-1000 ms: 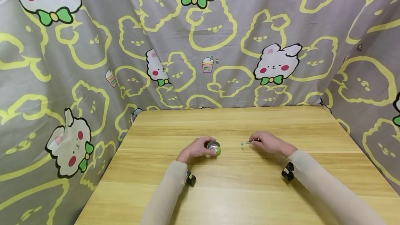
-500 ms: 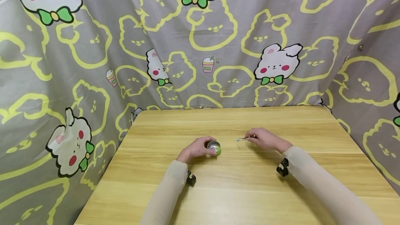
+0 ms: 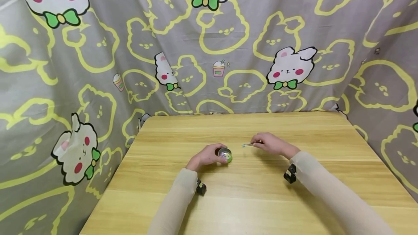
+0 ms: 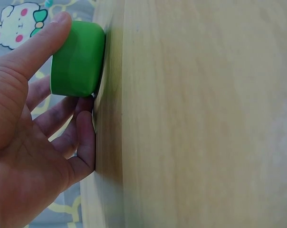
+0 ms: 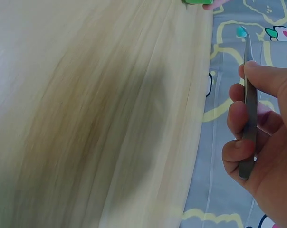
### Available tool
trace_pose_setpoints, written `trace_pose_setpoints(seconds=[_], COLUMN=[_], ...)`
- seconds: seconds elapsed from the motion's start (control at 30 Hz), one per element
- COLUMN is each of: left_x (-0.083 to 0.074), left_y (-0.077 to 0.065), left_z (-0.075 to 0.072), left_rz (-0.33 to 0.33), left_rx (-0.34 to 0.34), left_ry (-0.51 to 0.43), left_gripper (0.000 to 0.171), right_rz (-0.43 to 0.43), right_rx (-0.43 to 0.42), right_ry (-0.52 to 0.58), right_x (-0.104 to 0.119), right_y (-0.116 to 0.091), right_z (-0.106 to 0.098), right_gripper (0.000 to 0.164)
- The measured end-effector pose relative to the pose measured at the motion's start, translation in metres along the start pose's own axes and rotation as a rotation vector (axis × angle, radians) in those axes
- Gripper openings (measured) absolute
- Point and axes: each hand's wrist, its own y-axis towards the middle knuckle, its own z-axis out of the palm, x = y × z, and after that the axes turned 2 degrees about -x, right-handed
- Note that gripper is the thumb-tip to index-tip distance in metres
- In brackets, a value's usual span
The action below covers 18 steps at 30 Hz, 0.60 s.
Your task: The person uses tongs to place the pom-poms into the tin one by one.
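My left hand [image 3: 209,154] grips a small round green container [image 3: 225,155] between thumb and fingers, its base on the table. Several small pale and coloured pieces [image 3: 224,154] lie inside; their kind is too small to tell. In the left wrist view the container's green side wall [image 4: 79,59] faces the camera. My right hand [image 3: 272,143] holds metal tweezers [image 5: 250,109] just above the table, to the right of the container and apart from it. Pinched in their bent tips is a small teal piece [image 5: 241,32], perhaps a bead.
A wood-grain table [image 3: 248,198] spreads under both hands. Patterned grey curtain [image 3: 235,93] hangs behind the table's far edge and along the left and right sides. Each wrist carries a small black camera [image 3: 290,174].
My right hand has moved left and slightly away from me, bringing the tweezers and the teal piece closer to the container. The left hand keeps its grip in place.
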Motion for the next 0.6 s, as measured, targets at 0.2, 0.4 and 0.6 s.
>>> trace_pose_setpoints(seconds=[0.2, 0.4, 0.6], left_x=[-0.002, 0.000, 0.002], left_y=[0.001, 0.002, 0.003], left_z=[0.002, 0.000, -0.001], left_rz=[-0.006, -0.019, -0.016], left_rx=[0.005, 0.000, 0.004], left_ry=[-0.008, -0.002, 0.006], left_gripper=[0.052, 0.051, 0.051], right_rz=[-0.007, -0.037, -0.066], right_rx=[0.011, 0.016, 0.020], right_ry=[0.003, 0.003, 0.000], right_x=[0.005, 0.015, 0.024], right_y=[0.006, 0.019, 0.032], right_z=[0.003, 0.006, 0.010], right_gripper=[0.011, 0.012, 0.012])
